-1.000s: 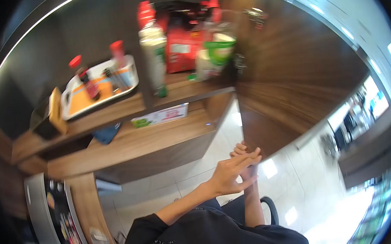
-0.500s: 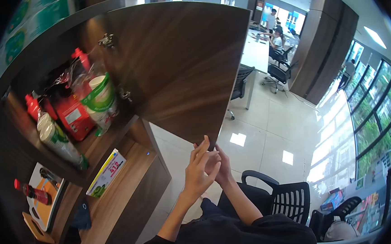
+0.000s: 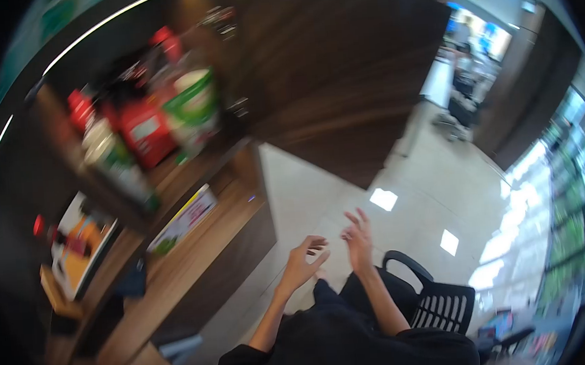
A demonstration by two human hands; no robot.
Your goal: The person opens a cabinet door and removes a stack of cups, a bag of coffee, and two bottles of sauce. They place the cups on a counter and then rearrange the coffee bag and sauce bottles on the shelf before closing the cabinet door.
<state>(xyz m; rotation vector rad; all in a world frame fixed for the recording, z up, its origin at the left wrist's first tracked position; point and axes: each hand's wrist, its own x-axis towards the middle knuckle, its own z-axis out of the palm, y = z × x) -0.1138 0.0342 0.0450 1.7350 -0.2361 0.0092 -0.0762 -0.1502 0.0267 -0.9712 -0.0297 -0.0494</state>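
Note:
My left hand is held in the air with fingers curved and apart, nothing in it. To its right, my right hand is raised with its fingers spread, also holding nothing. The hands are apart from each other, below the lower corner of a dark brown wooden cabinet door, which stands swung open. Neither hand appears to touch the door. In the open compartment at left stand a red packet, a green-and-white wrapped stack of paper cups and another wrapped stack, all blurred.
On lower shelves are a sign, a red-capped bottle and a cutting board. A black office chair stands close on my right. Beyond the door are a white desk, a dark pillar and windows.
My hands have come away from the door's lower corner and moved apart from each other. The view has turned, so the cabinet and door sit further right.

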